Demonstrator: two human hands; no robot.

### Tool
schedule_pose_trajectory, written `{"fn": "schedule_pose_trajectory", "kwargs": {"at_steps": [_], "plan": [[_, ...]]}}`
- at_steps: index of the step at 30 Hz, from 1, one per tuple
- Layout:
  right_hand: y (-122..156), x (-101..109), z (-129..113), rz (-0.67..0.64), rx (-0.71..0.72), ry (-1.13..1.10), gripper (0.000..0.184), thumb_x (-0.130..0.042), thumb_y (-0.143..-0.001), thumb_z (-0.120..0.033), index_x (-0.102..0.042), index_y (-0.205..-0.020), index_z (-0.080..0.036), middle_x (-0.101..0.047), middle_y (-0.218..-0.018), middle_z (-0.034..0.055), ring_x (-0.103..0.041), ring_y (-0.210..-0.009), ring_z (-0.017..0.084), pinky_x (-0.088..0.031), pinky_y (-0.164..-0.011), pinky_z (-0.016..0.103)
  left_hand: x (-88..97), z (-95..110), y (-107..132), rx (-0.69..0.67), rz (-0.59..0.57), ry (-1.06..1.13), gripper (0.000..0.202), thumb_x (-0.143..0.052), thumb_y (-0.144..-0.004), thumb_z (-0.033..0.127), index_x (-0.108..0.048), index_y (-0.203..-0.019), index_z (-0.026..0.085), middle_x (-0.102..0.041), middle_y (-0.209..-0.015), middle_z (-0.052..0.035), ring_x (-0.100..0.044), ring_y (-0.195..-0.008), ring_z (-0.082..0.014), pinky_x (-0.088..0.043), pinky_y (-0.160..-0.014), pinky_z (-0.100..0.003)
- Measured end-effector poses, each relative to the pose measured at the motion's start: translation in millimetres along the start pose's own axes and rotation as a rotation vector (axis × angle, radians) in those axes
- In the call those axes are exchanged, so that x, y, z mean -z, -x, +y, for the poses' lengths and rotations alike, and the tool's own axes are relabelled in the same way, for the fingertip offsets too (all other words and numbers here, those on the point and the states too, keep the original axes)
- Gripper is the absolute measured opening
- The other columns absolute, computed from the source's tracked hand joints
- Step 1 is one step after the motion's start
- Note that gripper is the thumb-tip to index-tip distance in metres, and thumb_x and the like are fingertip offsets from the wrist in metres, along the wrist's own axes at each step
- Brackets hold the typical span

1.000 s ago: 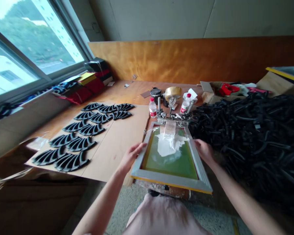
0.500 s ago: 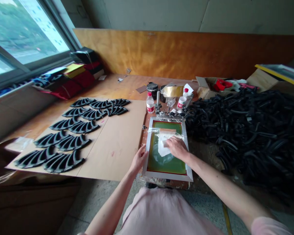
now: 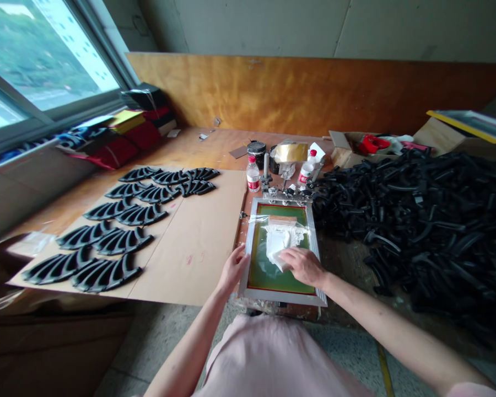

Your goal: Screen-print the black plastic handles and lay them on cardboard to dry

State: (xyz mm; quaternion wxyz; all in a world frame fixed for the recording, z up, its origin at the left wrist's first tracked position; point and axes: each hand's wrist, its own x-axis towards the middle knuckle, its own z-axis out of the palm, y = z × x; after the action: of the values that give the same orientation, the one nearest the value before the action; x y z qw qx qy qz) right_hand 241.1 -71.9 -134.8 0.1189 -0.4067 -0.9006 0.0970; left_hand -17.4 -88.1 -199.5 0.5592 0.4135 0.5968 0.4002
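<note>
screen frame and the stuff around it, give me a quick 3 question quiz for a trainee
1. Which hand lies on the white tissue on the green screen mesh?
2. True or false: the black moulded pieces on the cardboard sheet lie in one loose heap.
3. How many red-capped plastic bottles stand beyond the screen frame?

Key:
1. The right hand.
2. False, they are laid out in rows.
3. Two.
</note>
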Motion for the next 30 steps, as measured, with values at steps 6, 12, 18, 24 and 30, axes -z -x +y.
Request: {"fn": "schedule_pose_trajectory", "kwargs": {"at_steps": [6, 12, 18, 24, 30], "plan": [[-55, 39, 12, 0.115, -0.233, -0.017, 0.048, -0.067, -0.085, -0.031, -0.055, -0.131, -0.031, -0.069, -0.107, 0.0028, -0.064, -0.089, 0.019, -0.047, -0.075, 0.028, 4.4, 26, 10, 0.019, -0.051, 0.043, 0.076, -0.069, -0.074, 0.054, -0.049, -0.138, 0.017, -0.069, -0.082, -0.0032, -0.064, -0.072, -0.0173, -0.048, -0.062, -0.025], [-60, 96, 82, 0.448, -0.566, -0.040, 0.050, -0.047, -0.093, -0.050, -0.055, -0.132, -0.019, -0.068, -0.097, 0.0090, -0.063, -0.085, 0.021, -0.047, -0.077, 0.033, 6.5, 100, 24, -0.050, -0.017, 0.139, 0.058, -0.059, -0.080, 0.062, -0.063, -0.119, 0.019, -0.066, -0.080, -0.0008, -0.058, -0.062, -0.0117, -0.044, -0.053, -0.021], [5, 35, 93, 0.251, -0.664, -0.131, 0.039, -0.047, -0.092, -0.052, -0.065, -0.089, -0.017, -0.066, -0.085, 0.0059, -0.060, -0.080, 0.019, -0.047, -0.077, 0.033, -7.4, 190, -8, -0.358, -0.044, 0.285, 0.058, -0.045, -0.085, 0.067, -0.059, -0.114, 0.019, -0.067, -0.101, -0.0061, -0.065, -0.091, -0.0183, -0.053, -0.074, -0.030], [-5, -29, 23, -0.039, -0.533, 0.055, 0.019, -0.054, -0.093, -0.034, -0.059, -0.090, -0.015, -0.064, -0.096, 0.0123, -0.059, -0.096, 0.022, -0.044, -0.082, 0.031, -38.6, 177, -1, -0.310, 0.057, 0.357, 0.054, -0.048, -0.085, 0.065, -0.053, -0.117, 0.022, -0.069, -0.095, -0.0055, -0.067, -0.087, -0.0172, -0.053, -0.071, -0.029], [-11, -24, -43, 0.158, -0.282, -0.012, 0.017, -0.046, -0.097, -0.031, -0.056, -0.094, -0.018, -0.064, -0.094, 0.0088, -0.056, -0.095, 0.022, -0.043, -0.084, 0.034, -67.0, 60, 53, 0.349, -0.302, 0.264, 0.054, -0.053, -0.078, 0.070, -0.061, -0.092, 0.019, -0.071, -0.090, -0.0108, -0.068, -0.079, -0.0222, -0.053, -0.063, -0.032]]}}
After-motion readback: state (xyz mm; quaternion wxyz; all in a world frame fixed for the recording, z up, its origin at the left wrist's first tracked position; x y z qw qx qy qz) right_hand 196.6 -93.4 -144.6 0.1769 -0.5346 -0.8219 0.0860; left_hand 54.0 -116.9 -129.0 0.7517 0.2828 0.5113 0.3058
